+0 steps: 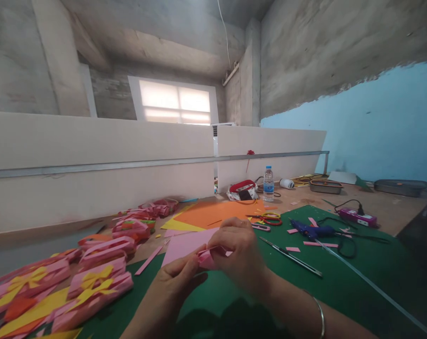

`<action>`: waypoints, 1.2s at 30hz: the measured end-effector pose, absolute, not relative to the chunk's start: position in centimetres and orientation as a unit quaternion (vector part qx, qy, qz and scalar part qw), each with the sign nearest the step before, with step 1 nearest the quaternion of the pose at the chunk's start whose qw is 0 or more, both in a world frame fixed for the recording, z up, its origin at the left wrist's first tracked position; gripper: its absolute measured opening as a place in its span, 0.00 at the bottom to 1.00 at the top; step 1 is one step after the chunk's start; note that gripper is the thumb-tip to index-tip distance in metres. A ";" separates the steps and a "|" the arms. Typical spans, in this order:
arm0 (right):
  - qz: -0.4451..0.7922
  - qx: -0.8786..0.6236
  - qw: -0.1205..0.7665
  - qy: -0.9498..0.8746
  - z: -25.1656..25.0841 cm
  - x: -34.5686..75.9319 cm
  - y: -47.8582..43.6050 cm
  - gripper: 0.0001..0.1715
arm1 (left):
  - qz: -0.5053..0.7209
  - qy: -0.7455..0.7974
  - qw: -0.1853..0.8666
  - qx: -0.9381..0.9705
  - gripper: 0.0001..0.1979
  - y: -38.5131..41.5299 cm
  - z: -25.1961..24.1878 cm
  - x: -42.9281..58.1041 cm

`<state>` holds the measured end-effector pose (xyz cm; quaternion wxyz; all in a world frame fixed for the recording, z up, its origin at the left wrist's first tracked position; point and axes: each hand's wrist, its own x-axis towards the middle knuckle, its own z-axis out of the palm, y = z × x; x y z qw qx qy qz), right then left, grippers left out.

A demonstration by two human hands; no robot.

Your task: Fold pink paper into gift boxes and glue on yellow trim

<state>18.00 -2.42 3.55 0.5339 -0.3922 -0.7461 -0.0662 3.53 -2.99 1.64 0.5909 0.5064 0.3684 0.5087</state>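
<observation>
Between my two hands is a small folded piece of pink paper (207,260), held above the green cutting mat (231,301). My left hand (180,278) pinches its left side with thumb and fingers. On the right side, my right hand (238,249) closes over the piece, and its fingers hide part of it. Just behind the hands lies a flat pink paper sheet (183,246), partly covered by them. A narrow pink strip (150,260) rests to the left of that sheet.
Pink paper bags with yellow bows (96,282) crowd the left. Orange paper (213,214) lies behind the hands, with scissors (270,218) beside it. To the right are a pen (291,256), a blue glue gun (312,230) and a purple power strip (357,217). A water bottle (268,184) stands farther back.
</observation>
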 end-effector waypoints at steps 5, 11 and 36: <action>-0.053 -0.386 0.521 -0.759 3.7 18.2 -2.7 0.08 | 0.495 0.378 0.520 0.584 0.15 -3.5 2.6 3.1; -0.083 -0.388 0.522 -0.755 3.4 18.6 -2.8 0.09 | 0.497 0.397 0.336 0.695 0.11 -3.5 2.6 2.3; -0.063 -0.387 0.455 -0.799 3.6 18.8 -2.1 0.06 | 0.465 0.357 0.226 0.778 0.06 -3.5 2.8 2.2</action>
